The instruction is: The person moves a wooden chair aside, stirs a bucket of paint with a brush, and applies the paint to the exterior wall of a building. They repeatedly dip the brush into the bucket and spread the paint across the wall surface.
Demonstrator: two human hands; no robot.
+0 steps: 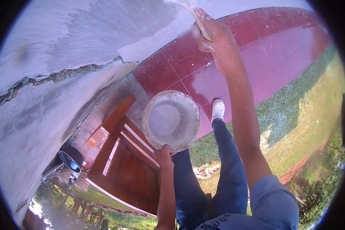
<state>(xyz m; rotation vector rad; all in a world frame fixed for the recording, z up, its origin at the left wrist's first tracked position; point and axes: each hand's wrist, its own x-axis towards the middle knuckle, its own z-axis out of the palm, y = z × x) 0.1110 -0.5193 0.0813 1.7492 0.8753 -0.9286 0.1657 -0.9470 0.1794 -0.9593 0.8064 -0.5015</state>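
Observation:
My left hand [165, 156] grips the near rim of a round, paint-smeared bucket [191, 128] in front of my legs. Whitish liquid [164, 119], which looks like paint, lies in the bottom of the bucket. At the top of the view, my right hand [220, 44] is closed around the handle of a paintbrush [198, 19]. White paint coats the brush head, which is partly cut off by the view's edge and lies close to the wall [118, 27]. White specks show on my right fingers.
A jagged ledge of broken plaster [61, 74] runs along the wall. Below stands brown wooden furniture [138, 180], perhaps a chair, left of my legs. A dark round object [70, 157] lies farther left. Red tiled floor [218, 82], spotted white, borders grass [314, 103].

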